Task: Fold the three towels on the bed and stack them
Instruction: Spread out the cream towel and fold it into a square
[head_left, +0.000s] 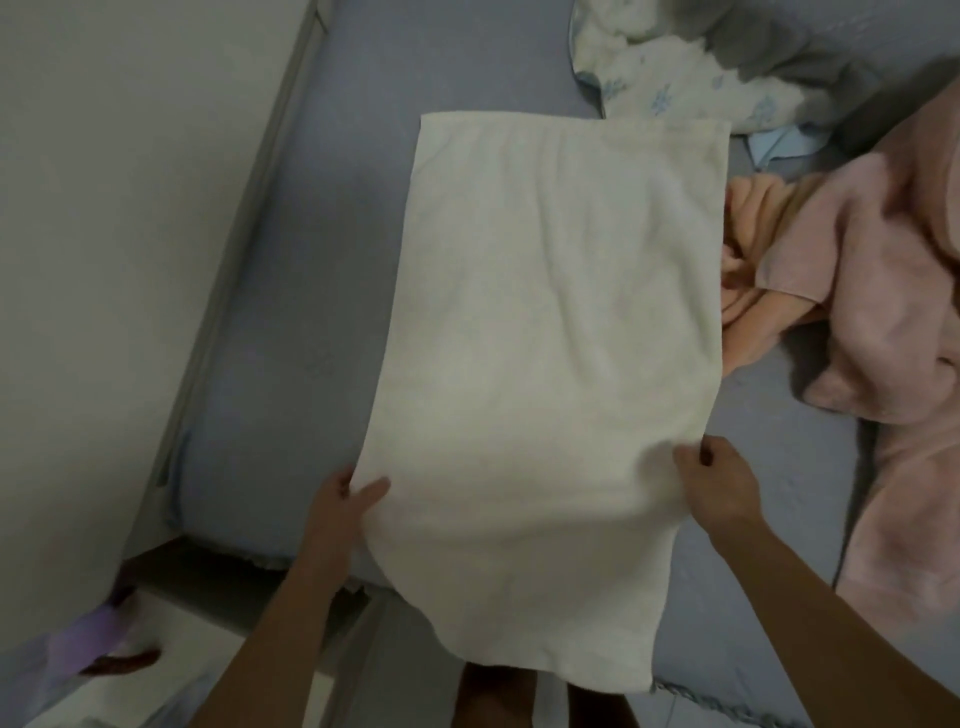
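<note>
A pale wall (104, 234) runs down the left of the scene, and the bed (291, 322), covered in a smooth grey-blue sheet, lies close against it.

The left hand (345, 501) pinches the left edge of the white towel (545, 322), thumb on top and fingers tucked under the cloth. This towel is a long rectangle of soft, slightly rumpled terry. Its far end lies flat on the bed, and its near end spills over the bed's near edge toward the person. Gripping both side edges at the same level looks like the set-up for lifting the near part and carrying it over to the far end, so the first fold comes out square.

The right hand (719, 483) mirrors the left, its fingers curled over the towel's right edge.

Just right of the white towel, and partly hidden under its edge, an orange towel (748, 291) lies bunched up. A pink towel (883, 322) is crumpled over it and trails toward the near right. Both seem thick and plush, and neither is folded, so the task appears to be at its start. At the far right sits a white pillow (675, 67) with a faint blue print.
</note>
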